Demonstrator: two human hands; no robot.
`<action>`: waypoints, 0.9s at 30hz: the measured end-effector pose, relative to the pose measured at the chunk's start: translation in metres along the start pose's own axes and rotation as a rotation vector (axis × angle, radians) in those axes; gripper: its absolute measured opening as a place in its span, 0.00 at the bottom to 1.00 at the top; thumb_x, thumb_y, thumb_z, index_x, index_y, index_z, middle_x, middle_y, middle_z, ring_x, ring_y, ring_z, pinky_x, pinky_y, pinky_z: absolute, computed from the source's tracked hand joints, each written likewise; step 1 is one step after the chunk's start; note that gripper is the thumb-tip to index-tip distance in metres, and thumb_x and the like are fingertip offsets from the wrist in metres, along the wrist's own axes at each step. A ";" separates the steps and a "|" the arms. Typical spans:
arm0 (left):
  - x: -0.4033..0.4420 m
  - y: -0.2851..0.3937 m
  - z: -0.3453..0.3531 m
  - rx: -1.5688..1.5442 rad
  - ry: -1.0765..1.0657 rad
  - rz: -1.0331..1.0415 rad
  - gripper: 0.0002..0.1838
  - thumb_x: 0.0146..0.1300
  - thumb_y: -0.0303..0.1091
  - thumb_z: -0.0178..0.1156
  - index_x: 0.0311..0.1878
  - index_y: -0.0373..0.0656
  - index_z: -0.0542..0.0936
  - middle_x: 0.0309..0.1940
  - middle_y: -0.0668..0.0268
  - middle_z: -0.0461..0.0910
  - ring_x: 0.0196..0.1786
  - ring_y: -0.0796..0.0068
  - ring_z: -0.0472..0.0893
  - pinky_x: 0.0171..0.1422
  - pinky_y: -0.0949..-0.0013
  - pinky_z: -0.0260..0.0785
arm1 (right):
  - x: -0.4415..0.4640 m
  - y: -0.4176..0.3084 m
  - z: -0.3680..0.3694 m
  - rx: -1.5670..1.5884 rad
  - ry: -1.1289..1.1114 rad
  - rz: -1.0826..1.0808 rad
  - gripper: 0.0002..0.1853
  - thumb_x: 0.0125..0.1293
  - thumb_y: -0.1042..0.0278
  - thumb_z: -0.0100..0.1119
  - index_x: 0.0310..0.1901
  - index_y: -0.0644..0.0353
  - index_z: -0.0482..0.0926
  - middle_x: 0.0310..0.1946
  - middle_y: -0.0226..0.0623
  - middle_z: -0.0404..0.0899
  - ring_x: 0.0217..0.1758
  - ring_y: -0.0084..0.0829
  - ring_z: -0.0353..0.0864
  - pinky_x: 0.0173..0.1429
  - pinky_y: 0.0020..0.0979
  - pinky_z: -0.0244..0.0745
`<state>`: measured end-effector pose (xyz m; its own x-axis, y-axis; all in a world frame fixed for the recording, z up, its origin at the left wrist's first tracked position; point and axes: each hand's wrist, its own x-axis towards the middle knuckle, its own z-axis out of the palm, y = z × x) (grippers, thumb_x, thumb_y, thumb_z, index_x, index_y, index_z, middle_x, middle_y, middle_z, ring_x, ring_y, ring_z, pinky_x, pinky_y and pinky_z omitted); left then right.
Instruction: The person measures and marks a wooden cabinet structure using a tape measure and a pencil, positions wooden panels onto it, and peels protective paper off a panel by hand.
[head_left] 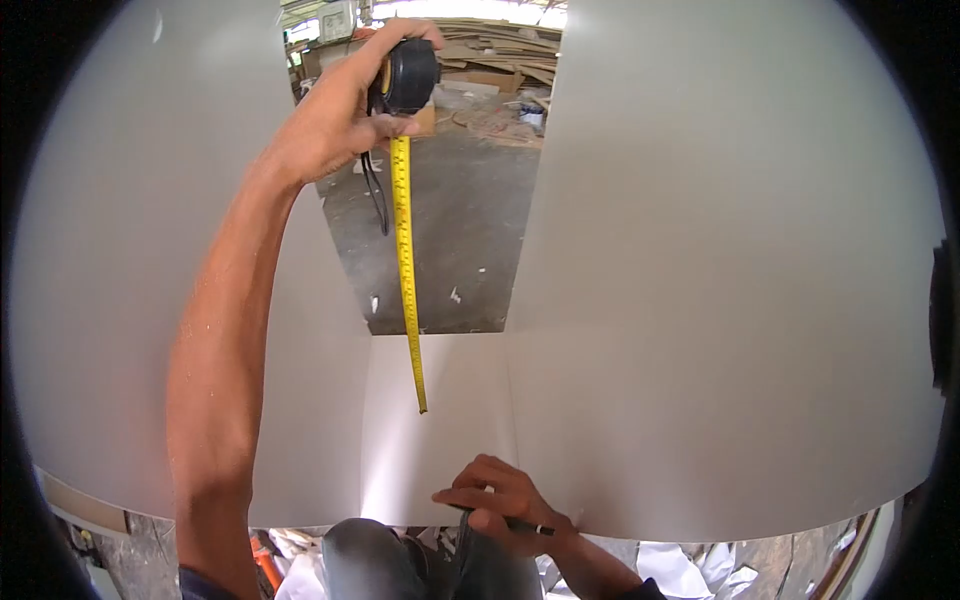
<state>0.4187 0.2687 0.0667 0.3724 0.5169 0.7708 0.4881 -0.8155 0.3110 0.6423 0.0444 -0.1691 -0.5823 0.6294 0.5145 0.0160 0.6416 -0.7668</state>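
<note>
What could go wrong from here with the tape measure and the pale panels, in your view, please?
The yellow tape extends from the tape case in the left hand, and no hand holds its far end, so it might swing, buckle or spring back.
That end shows against the pale lower panel, so it may scratch it if dragged.
The right hand holds a dark pencil-like tool near that panel; a slip could leave a stray mark.

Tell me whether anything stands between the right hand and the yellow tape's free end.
Nothing visible does: only bare pale panel shows between the right hand and the tip of the yellow tape.
</note>
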 end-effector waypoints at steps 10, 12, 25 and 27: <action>-0.029 0.066 0.037 -0.433 -0.154 0.180 0.44 0.42 0.05 0.71 0.62 0.52 0.72 0.60 0.73 0.68 0.56 0.74 0.75 0.60 0.67 0.79 | -0.006 -0.023 0.019 0.053 0.486 0.121 0.17 0.75 0.78 0.52 0.63 0.68 0.76 0.50 0.45 0.79 0.30 0.33 0.78 0.41 0.32 0.77; -0.037 0.073 0.040 -0.462 -0.170 0.250 0.44 0.41 0.05 0.72 0.62 0.51 0.72 0.60 0.72 0.68 0.56 0.74 0.76 0.61 0.67 0.79 | 0.005 -0.028 0.016 -0.325 0.626 0.209 0.22 0.70 0.82 0.56 0.65 0.67 0.71 0.44 0.48 0.79 0.31 0.34 0.82 0.34 0.29 0.77; -0.051 0.146 0.010 -0.537 -0.351 0.557 0.39 0.48 0.15 0.73 0.63 0.51 0.70 0.53 0.68 0.73 0.56 0.69 0.76 0.58 0.65 0.73 | 0.012 -0.040 0.036 -0.736 0.898 0.233 0.13 0.60 0.87 0.58 0.46 0.65 0.72 0.34 0.50 0.84 0.38 0.53 0.86 0.40 0.45 0.79; -0.052 0.157 0.006 -0.640 -0.430 0.513 0.39 0.49 0.15 0.72 0.63 0.52 0.69 0.53 0.68 0.72 0.56 0.70 0.76 0.57 0.67 0.75 | 0.000 -0.051 0.044 -0.690 0.929 0.419 0.15 0.58 0.90 0.56 0.45 0.64 0.73 0.35 0.50 0.85 0.38 0.54 0.86 0.40 0.45 0.79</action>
<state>0.4811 0.1154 0.0724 0.7457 0.0004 0.6663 -0.2989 -0.8935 0.3351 0.6062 -0.0077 -0.1470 0.3663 0.7343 0.5714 0.6527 0.2349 -0.7203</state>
